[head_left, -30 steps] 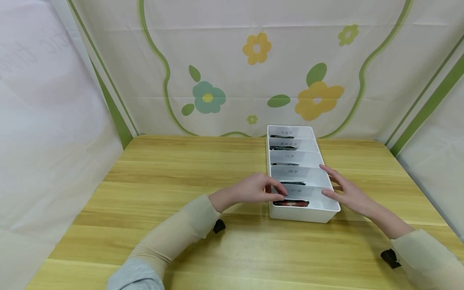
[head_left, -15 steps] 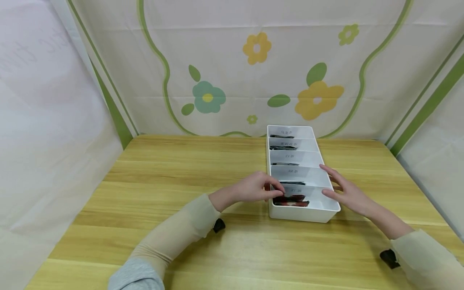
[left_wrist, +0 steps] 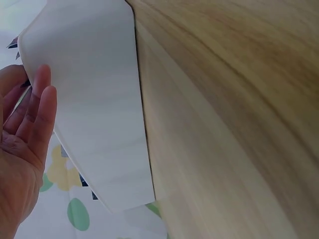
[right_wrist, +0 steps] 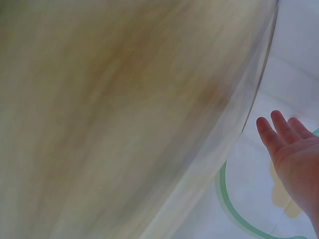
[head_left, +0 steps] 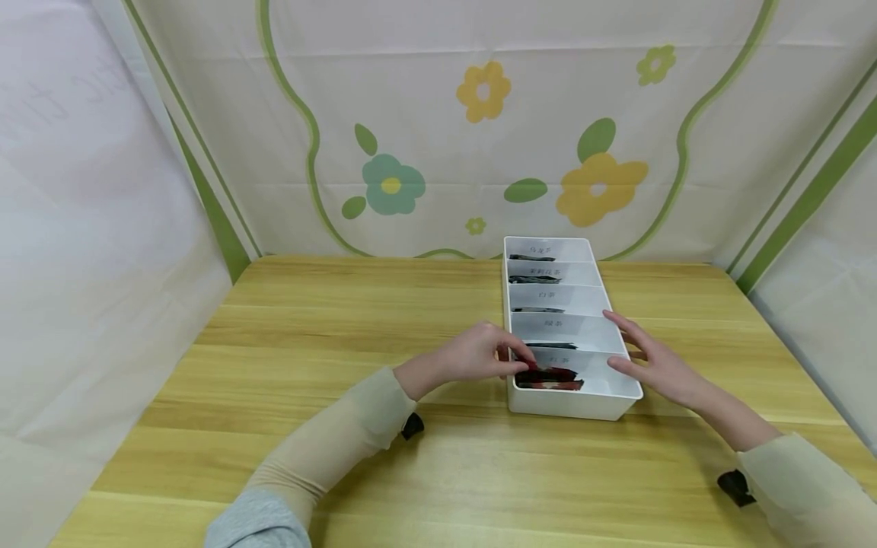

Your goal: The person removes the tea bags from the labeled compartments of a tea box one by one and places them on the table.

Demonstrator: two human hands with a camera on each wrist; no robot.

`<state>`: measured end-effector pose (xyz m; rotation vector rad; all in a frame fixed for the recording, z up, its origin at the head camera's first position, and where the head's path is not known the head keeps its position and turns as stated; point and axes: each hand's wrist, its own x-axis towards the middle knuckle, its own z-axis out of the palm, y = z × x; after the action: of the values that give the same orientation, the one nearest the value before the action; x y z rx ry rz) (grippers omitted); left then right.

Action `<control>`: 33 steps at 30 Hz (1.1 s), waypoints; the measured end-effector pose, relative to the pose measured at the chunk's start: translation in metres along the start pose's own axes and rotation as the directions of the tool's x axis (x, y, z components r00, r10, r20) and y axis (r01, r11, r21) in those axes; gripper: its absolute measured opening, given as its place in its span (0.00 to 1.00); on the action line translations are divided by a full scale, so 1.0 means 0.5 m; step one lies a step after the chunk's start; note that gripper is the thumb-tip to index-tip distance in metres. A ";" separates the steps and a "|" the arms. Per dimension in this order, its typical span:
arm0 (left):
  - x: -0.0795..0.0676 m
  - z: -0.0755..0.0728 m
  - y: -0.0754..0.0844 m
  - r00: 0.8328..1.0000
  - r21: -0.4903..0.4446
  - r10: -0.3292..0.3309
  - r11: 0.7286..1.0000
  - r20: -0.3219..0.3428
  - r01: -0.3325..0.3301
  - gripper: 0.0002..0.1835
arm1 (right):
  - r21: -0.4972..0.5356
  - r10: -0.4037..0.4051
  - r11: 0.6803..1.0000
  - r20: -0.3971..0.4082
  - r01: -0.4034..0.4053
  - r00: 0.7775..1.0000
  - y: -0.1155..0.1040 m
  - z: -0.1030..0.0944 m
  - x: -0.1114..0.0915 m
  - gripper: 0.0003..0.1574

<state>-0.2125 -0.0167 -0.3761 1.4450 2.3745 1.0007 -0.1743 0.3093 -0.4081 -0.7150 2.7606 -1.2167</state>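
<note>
A long white box (head_left: 565, 408) split into several labelled compartments stands on the table. In its nearest compartment lie red and dark tea sachets (head_left: 551, 385). My left hand (head_left: 476, 355) reaches over the box's left rim, thumb and index finger pinching the left end of a red sachet (head_left: 531, 366). The left wrist view shows the same hand (left_wrist: 27, 129) against the box's outer wall, its other fingers outside it. My right hand (head_left: 658, 369) rests at the box's right rim with fingers spread, holding nothing; the right wrist view shows its fingers extended.
Dark sachets (head_left: 534, 280) lie along the left side of the farther compartments. Beneath the box spreads a wooden table (head_left: 356, 320). A flower-printed white cloth (head_left: 425, 99) hangs behind it, with white cloth on both sides.
A dark red sachet has come into sight under the left fingertips in the nearest compartment, and red now shows at the fingertips. The left hand has shifted slightly left; the right hand stays put.
</note>
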 end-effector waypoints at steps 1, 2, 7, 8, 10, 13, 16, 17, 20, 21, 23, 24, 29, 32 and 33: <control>0.000 0.000 0.000 1.000 -0.004 -0.002 1.000 -0.004 0.002 0.07 | 0.001 0.000 1.000 0.001 0.000 1.000 -0.001 0.000 0.000 0.45; -0.001 0.001 0.000 1.000 -0.009 -0.002 1.000 -0.010 0.002 0.07 | -0.001 0.003 1.000 0.001 -0.003 1.000 -0.001 0.000 0.000 0.45; -0.002 0.002 -0.001 0.998 -0.088 -0.021 0.996 -0.052 0.016 0.06 | 0.001 0.007 1.000 0.002 -0.007 1.000 -0.002 -0.001 0.001 0.45; -0.002 0.002 -0.001 0.998 -0.105 -0.024 0.994 -0.060 0.018 0.06 | 0.003 0.007 1.000 0.001 -0.007 1.000 -0.002 -0.001 0.001 0.46; -0.002 0.002 0.000 0.997 -0.131 -0.028 0.991 -0.070 0.018 0.06 | 0.012 0.003 1.000 0.000 -0.003 1.000 -0.002 -0.001 0.002 0.46; -0.003 0.001 0.002 0.997 -0.128 -0.012 0.992 -0.080 0.001 0.06 | 0.018 -0.004 1.000 -0.006 0.004 1.000 -0.001 -0.001 0.003 0.46; -0.007 0.001 0.005 0.997 -0.113 0.006 0.993 -0.083 -0.015 0.06 | 0.018 -0.010 1.000 -0.010 0.010 1.000 -0.001 -0.001 0.003 0.46; -0.009 0.001 0.007 0.996 -0.106 0.012 0.994 -0.089 -0.021 0.06 | 0.016 -0.011 1.000 -0.011 0.011 1.000 -0.001 -0.001 0.003 0.46; -0.016 0.003 0.011 0.993 -0.062 0.047 0.997 -0.112 -0.054 0.06 | 0.011 -0.008 1.000 -0.012 0.008 1.000 -0.002 -0.001 0.003 0.46; -0.019 0.004 0.013 0.990 -0.036 0.066 0.997 -0.123 -0.071 0.06 | 0.010 -0.006 1.000 -0.011 0.006 1.000 -0.003 -0.001 0.003 0.46; -0.023 0.006 0.015 0.983 0.018 0.109 0.994 -0.149 -0.107 0.06 | 0.009 -0.003 1.000 -0.010 0.003 1.000 -0.004 -0.001 0.002 0.46; -0.025 0.006 0.016 0.978 0.042 0.131 0.991 -0.162 -0.126 0.06 | 0.009 0.000 1.000 -0.009 0.000 1.000 -0.004 -0.001 0.002 0.46; -0.030 0.010 0.019 0.947 0.071 0.224 0.974 -0.232 -0.213 0.06 | 0.008 0.006 1.000 -0.006 -0.006 1.000 -0.005 -0.001 0.002 0.46; -0.028 0.010 0.018 0.930 0.039 0.251 0.968 -0.268 -0.250 0.06 | 0.008 0.012 1.000 -0.004 -0.011 1.000 -0.005 -0.001 0.001 0.46; -0.028 0.010 0.018 0.928 0.031 0.253 0.967 -0.275 -0.254 0.06 | 0.012 0.013 1.000 -0.003 -0.013 1.000 -0.005 0.000 0.001 0.46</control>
<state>-0.1967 -0.0235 -0.3768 1.7480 2.4054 1.3522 -0.1739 0.3077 -0.4063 -0.6936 2.7532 -1.2316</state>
